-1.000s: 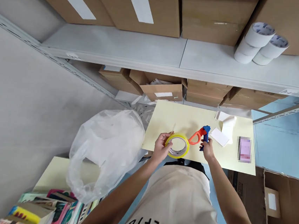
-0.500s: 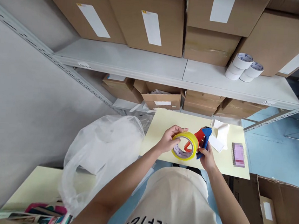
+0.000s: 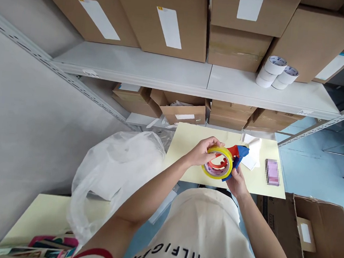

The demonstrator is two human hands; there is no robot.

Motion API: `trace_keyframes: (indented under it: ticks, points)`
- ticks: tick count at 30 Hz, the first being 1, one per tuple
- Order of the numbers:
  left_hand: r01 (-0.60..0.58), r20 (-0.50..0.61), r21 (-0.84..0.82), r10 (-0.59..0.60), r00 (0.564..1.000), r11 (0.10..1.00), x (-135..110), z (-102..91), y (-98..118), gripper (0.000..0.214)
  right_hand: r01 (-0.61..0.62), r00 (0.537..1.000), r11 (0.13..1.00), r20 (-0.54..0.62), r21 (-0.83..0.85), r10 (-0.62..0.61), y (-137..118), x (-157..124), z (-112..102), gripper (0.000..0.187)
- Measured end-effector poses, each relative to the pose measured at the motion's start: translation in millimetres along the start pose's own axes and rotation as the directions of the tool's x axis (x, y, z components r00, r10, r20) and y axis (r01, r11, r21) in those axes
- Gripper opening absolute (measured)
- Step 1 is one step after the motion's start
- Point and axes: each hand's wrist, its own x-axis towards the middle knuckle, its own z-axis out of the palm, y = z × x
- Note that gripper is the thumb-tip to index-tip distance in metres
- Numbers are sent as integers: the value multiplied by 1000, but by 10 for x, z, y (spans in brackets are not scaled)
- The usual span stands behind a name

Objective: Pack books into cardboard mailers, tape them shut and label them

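My left hand (image 3: 204,150) grips a yellow roll of packing tape (image 3: 230,164) by its left rim, fingers over the top and thumb at the core. Behind and right of the roll is a red and blue tape dispenser (image 3: 242,152), held in my right hand (image 3: 236,182) by its blue part. The dispenser's red hub shows through the roll's open middle. Whether the roll sits on the hub or only in front of it, I cannot tell. Both things are above a pale yellow table (image 3: 186,140).
White papers (image 3: 252,155) and a blurred pink item (image 3: 273,172) lie on the table's right. White tape rolls (image 3: 275,66) stand on the shelf (image 3: 165,69) ahead. A large plastic bag (image 3: 116,164) is at left, an open carton (image 3: 323,224) at lower right.
My left hand has brought the tape roll rightward, closer to the dispenser, so the two overlap more. The dispenser has tilted in my right hand.
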Motion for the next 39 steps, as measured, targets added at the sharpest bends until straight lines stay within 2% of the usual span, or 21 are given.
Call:
trace_keyframes:
  ticks: [5,11,15,17,20,23,26,32,36,39]
  points:
    - [61,-11,32,-61,998,998,8,36,10,25,28,998,996,63,-86,-23,-21,-71,-64,82]
    - [115,-36,67,-113,993,991,18,66,50,21,30,995,994,99,-106,-19,-47,-82,-92,84]
    - [120,-76,105,-112,991,987,6,144,42,20,21,994,997,104,-75,-13,-81,-128,-90,78]
    - [104,-123,138,-87,989,985,-4,206,11,20,18,997,997,79,-72,-13,-115,-155,-60,78]
    - [91,-186,163,-60,981,982,-11,299,-46,23,29,999,995,-37,-93,-33,-170,-168,14,76]
    - [107,-214,86,-86,973,991,-7,357,-60,24,35,995,993,-92,-115,-46,-217,-144,56,66]
    - [160,-196,-37,-164,967,986,-6,378,-18,24,40,999,992,-23,-122,-43,-248,-110,18,65]
    - [262,-100,-223,-289,952,939,-49,400,49,26,-4,996,995,85,-100,13,-266,-85,-93,80]
    - [256,-59,-272,-282,958,927,-106,382,38,29,-37,993,996,105,-80,46,-270,-103,-83,80]
    - [252,4,-245,-259,966,936,-156,363,6,31,-76,990,991,108,-112,88,-255,-113,-109,79]
